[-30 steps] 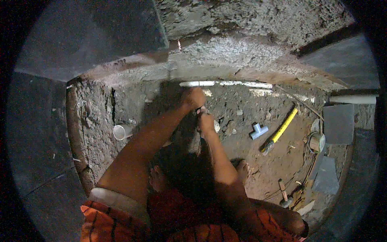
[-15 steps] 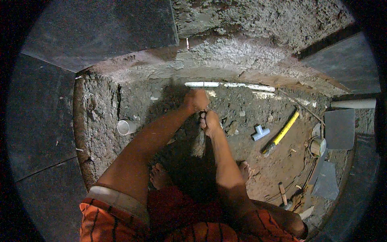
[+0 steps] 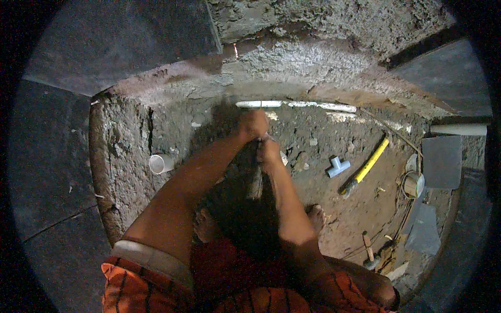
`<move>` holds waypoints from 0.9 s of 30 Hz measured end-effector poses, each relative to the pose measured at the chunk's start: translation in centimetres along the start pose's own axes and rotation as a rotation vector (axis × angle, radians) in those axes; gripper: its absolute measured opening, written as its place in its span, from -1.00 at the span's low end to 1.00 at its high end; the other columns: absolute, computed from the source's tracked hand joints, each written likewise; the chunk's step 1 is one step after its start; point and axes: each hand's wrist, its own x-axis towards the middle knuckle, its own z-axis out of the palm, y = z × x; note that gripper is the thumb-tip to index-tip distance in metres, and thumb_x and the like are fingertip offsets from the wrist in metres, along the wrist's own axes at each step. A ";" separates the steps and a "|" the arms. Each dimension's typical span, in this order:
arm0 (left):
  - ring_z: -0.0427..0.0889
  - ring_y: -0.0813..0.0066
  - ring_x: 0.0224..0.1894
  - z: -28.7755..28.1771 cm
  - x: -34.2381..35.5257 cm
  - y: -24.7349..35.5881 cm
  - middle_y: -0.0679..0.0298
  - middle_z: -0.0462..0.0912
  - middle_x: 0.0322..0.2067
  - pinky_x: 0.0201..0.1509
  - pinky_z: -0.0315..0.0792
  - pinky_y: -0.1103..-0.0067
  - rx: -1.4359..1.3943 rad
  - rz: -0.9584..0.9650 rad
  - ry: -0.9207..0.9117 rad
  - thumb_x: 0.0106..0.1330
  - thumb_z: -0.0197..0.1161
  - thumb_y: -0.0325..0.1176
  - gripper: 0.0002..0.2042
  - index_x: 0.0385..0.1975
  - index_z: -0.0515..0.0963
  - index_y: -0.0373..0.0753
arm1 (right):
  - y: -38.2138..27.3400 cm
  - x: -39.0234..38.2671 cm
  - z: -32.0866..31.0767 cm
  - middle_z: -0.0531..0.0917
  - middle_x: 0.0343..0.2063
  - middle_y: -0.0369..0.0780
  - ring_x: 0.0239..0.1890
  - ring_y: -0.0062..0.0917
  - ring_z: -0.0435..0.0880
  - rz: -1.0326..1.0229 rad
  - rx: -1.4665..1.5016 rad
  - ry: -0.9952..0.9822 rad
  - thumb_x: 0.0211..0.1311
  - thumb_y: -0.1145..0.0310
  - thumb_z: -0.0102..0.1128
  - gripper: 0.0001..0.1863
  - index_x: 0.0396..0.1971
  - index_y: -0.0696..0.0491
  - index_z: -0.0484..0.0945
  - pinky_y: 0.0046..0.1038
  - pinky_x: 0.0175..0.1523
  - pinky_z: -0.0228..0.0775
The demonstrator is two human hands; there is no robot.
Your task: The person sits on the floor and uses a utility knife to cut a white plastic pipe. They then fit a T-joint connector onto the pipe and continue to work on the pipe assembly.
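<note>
Head view: left hand (image 3: 253,124) and right hand (image 3: 270,153) closed, hold unclear; pale shaft (image 3: 255,183) shows just below. Round container (image 3: 412,185) sits far right, contents unclear.

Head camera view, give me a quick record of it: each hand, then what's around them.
left hand: curled, just beyond the right
right hand: curled, nearer the body
held item: mostly hidden, cannot tell
wall base: white pipe
right side: blue-grey tee fitting, yellow bar with dark end
lower right: hammer
left side: white open-ended tube
</note>
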 end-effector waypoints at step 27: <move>0.65 0.17 -0.57 -5.1 0.4 1.5 0.19 0.68 -0.59 -0.48 0.53 0.28 0.162 -0.268 -0.384 0.03 0.31 -0.22 -0.84 -0.63 0.70 -0.14 | -6.1 -5.3 0.3 0.73 -0.15 -0.01 -0.13 -0.20 0.68 0.232 0.346 0.004 0.42 0.13 -0.02 -0.58 -0.12 0.16 0.68 -0.10 -0.06 0.47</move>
